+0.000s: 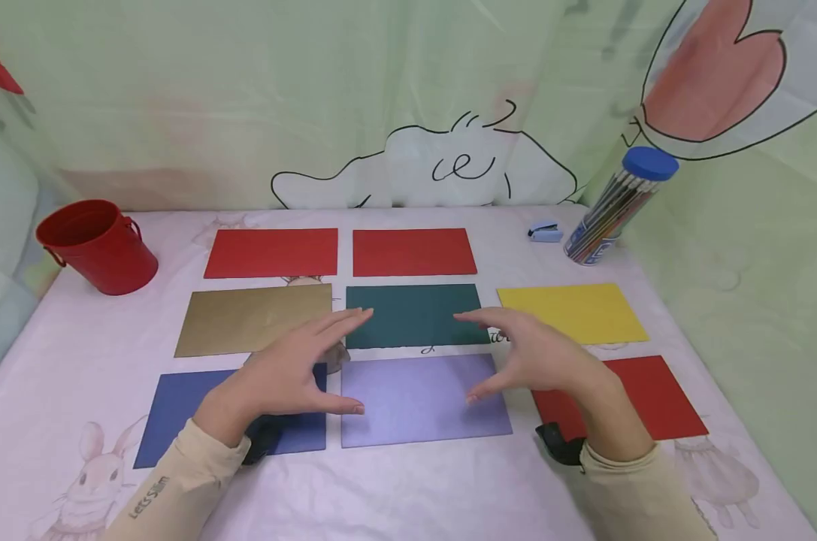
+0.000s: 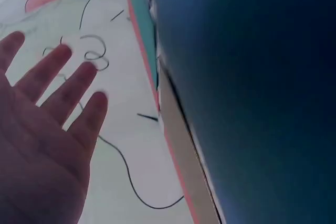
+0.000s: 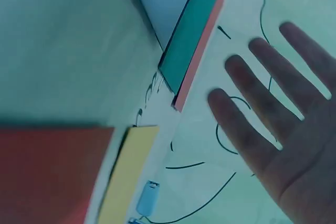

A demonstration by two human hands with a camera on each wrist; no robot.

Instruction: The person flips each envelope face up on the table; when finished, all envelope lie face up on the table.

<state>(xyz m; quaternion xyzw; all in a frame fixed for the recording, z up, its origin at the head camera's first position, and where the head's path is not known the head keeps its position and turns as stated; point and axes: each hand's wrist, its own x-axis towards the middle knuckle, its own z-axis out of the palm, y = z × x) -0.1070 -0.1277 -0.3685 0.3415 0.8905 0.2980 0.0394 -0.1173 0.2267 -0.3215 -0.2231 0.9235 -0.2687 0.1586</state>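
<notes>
The purple card point(image 1: 415, 406) lies on the counter point(image 1: 408, 496), with the green card point(image 1: 408, 317) at its 12 o'clock, the yellow card point(image 1: 577, 315) at 2 and a red bucket point(image 1: 120, 259) far off at 10. The left hand point(image 1: 289, 372) hides some of the blue card point(image 1: 178, 413) at 9; the right hand point(image 1: 540, 353) hides some of a red card point(image 1: 658, 394) at 3. The purple card's long side goes from 9 to 3 o'clock. Both hands are spread wide and hold nothing.
</notes>
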